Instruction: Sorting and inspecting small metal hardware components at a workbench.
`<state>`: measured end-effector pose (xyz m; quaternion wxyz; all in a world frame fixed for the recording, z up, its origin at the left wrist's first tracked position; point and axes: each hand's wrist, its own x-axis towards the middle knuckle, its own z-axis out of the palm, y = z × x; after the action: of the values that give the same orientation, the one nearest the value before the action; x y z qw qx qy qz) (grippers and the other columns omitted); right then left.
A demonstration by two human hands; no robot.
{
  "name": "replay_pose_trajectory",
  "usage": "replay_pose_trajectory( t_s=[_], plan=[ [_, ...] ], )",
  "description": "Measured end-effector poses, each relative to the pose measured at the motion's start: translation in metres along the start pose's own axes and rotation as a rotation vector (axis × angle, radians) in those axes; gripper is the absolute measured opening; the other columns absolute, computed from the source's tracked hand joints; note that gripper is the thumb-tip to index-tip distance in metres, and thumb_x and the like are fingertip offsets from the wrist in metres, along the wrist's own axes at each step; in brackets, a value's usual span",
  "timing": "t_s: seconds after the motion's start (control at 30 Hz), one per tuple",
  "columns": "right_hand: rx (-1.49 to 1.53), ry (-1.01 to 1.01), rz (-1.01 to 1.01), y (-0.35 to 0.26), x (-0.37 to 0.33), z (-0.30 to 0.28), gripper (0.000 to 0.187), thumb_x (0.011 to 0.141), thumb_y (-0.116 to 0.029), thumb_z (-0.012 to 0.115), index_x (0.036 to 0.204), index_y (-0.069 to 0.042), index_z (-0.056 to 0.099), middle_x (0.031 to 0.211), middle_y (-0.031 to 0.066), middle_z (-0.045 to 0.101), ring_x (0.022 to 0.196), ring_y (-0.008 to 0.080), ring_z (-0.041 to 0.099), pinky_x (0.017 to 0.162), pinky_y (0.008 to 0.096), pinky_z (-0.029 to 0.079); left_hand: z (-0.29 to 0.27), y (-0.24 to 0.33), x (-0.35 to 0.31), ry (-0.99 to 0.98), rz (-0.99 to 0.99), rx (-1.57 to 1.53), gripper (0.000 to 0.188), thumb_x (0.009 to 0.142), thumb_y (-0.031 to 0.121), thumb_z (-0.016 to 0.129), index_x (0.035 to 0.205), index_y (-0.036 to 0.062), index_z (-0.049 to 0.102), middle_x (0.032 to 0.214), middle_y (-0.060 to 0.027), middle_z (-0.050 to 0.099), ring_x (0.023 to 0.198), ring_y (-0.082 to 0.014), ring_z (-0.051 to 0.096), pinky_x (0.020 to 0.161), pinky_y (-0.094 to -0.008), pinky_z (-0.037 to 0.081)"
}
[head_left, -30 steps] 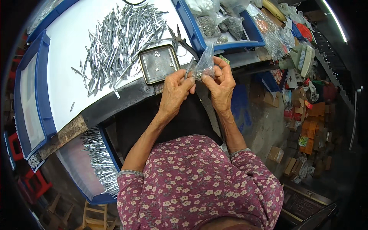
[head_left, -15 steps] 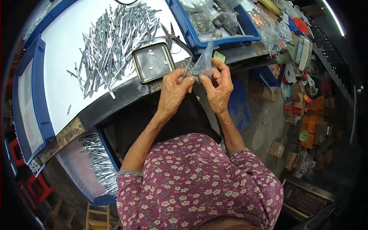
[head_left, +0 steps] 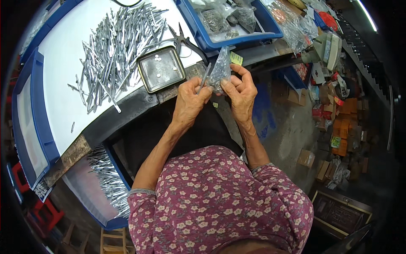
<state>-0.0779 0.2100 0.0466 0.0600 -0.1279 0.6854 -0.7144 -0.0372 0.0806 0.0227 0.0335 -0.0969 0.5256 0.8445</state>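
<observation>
In front of my torso, just off the table's edge, both hands pinch a small clear plastic bag (head_left: 221,70), its pointed end up. My right hand (head_left: 242,96) grips the bag's lower right side between thumb and curled fingers. Between the closed fingers of my left hand (head_left: 189,100) a thin grey metal strip (head_left: 205,75) sticks upward, and the thumb tip touches the bag's lower left. What lies inside the bag is too small to make out. Left of my hands stands a shallow metal tin (head_left: 169,78) with several small pale pieces in it.
A heap of thin metal strips (head_left: 120,55) covers much of the white tabletop (head_left: 63,114). Pliers (head_left: 182,41) lie behind the tin. A blue tray (head_left: 241,42) with bagged parts stands at the back right. Below the table, left, another blue tray (head_left: 114,223) holds more strips.
The view has shifted a little, so the table's contents sit further left. The bag stands slightly lower and shows more of its broad side. Both hands keep their grip.
</observation>
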Motion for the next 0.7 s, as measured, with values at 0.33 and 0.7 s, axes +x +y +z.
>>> replay_pose_trajectory(
  t_s=[0.33,0.7],
  plan=[
    [-0.021,0.008,0.093,-0.0003,-0.0008,-0.005,0.04,0.083,-0.009,0.056,0.114,0.007,0.037,0.084,0.0109,0.061,0.071,0.0107,0.058,0.06,0.0218,0.049,0.0004,-0.0019,0.0012,-0.051,-0.095,-0.141,0.008,0.078,0.007,0.054,0.072,0.0024,0.053,0.055,0.0027,0.046,0.042,-0.0009,0.031,0.037,-0.0163,0.021],
    [-0.099,-0.03,0.077,0.0036,-0.0018,-0.0054,0.041,0.079,-0.003,0.06,0.113,0.007,0.04,0.084,0.0094,0.061,0.07,0.0097,0.057,0.058,0.0195,0.049,-0.0021,-0.0033,0.0018,-0.082,-0.121,-0.178,0.008,0.081,0.011,0.053,0.078,0.0039,0.052,0.055,0.0053,0.04,0.043,-0.0013,0.028,0.038,-0.0168,0.019]
  ],
)
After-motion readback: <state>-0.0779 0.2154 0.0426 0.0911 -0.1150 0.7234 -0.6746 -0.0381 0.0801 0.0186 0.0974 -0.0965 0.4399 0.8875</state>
